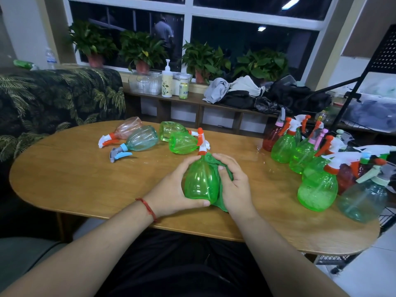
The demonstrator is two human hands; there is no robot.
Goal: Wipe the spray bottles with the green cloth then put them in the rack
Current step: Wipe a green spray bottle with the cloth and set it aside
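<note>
A green spray bottle (201, 181) with an orange and white trigger head lies tilted over the wooden table (85, 181), its nozzle pointing away from me. My left hand (173, 191) grips its left side and base. My right hand (233, 185) holds the green cloth (222, 202) against the bottle's right side. Several other spray bottles lie on their sides further back: a pink one (126, 128), a teal one (141, 139) and two green ones (182, 142).
A crowd of upright spray bottles (317, 185) in green, red and teal fills the table's right end. A black wire rack (368, 82) stands beyond the right edge. A leaf-patterned sofa (53, 99) sits at left, with a shelf of plants and clothes behind.
</note>
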